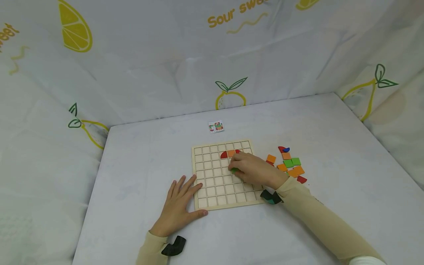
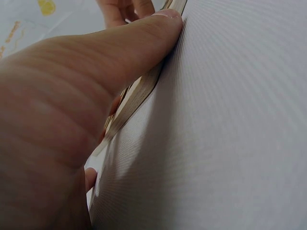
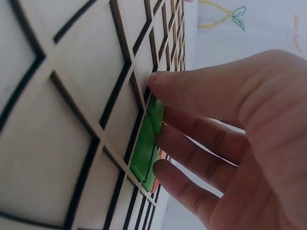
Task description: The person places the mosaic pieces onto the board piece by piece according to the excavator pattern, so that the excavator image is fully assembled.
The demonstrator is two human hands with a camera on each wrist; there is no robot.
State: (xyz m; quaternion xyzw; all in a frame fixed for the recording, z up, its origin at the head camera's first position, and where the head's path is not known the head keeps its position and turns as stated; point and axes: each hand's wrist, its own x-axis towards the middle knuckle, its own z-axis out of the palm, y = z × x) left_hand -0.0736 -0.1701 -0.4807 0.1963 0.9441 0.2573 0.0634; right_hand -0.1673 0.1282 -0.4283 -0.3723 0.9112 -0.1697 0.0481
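A wooden grid board (image 1: 212, 192) lies flat on the table. My left hand (image 1: 177, 206) has its fingers spread at the board's left edge, with the thumb along the front left corner; in the left wrist view the thumb (image 2: 129, 45) touches the board's edge. Over the grid, my right hand (image 1: 251, 170) pinches a green tile (image 3: 156, 114) between thumb and fingertips, low at the cells. Other green tiles (image 3: 143, 152) sit beside it in the grid, under the fingers. Farther back in the grid are a red quarter-round piece (image 1: 224, 155) and an orange square (image 1: 231, 153).
Loose orange, green, red and blue pieces (image 1: 296, 161) lie right of the board, partly near the right forearm. A small card with a coloured pattern (image 1: 216, 126) lies behind the board. A lemon-print cloth (image 1: 159, 73) hangs around the table's back and sides.
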